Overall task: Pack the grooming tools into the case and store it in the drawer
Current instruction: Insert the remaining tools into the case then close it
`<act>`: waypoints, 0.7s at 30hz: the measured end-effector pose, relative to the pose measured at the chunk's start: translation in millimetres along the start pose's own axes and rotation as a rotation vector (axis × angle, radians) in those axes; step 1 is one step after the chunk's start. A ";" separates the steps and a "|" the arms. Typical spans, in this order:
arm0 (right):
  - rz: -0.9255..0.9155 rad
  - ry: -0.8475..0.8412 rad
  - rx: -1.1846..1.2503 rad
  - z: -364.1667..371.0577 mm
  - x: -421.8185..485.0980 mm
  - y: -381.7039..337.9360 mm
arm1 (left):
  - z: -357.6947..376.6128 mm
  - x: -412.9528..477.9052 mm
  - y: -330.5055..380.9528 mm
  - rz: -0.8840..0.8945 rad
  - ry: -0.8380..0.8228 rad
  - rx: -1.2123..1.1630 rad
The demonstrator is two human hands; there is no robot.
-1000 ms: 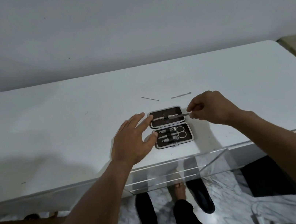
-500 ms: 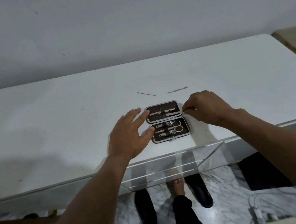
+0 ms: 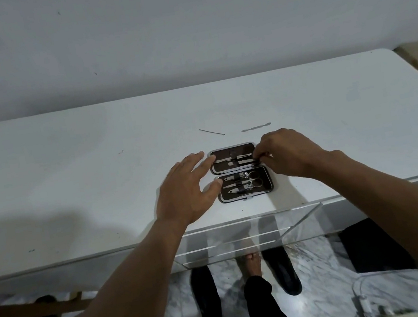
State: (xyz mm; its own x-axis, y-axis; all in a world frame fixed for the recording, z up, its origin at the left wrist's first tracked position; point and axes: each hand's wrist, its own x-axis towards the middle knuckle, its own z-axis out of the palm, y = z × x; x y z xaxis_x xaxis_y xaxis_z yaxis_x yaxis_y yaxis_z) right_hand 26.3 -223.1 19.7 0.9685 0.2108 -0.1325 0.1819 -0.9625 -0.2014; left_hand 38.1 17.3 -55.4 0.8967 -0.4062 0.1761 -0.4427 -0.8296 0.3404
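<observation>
Lying open on the white table, the case runs its long axis left-right, tools strapped crosswise. Right hand pinches a thin tool at the case's far half, right edge. Left hand, fingers spread, steadies its left edge. Two loose tools lie beyond the case.

A white table is set against a plain grey wall. A marbled floor (glossy, light reflected) is seen below, with a clear drawer at the table's front.
</observation>
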 end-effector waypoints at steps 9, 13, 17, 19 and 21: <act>0.000 0.013 0.022 4.1 13.6 -7.1 | -0.3 0.2 -0.5 0.009 -0.024 -0.021; 0.009 0.005 0.057 6.9 19.7 -10.2 | -0.3 0.4 0.0 0.018 -0.035 -0.018; 0.006 -0.001 0.077 13.1 24.8 -13.8 | -0.7 0.7 -0.7 0.029 -0.048 -0.029; 0.010 0.003 0.083 15.6 25.9 -15.0 | -0.7 0.9 -0.8 0.037 -0.047 -0.033; 0.013 0.006 0.088 17.3 25.7 -15.8 | -0.9 1.1 -0.6 0.040 -0.046 -0.037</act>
State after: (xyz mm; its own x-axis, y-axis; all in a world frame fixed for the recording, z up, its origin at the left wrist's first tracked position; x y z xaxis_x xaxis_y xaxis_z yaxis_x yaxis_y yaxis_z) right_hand 45.4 -199.5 2.7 0.9717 0.1973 -0.1296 0.1543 -0.9464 -0.2839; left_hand 39.4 17.7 -54.6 0.8774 -0.4563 0.1482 -0.4772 -0.7980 0.3680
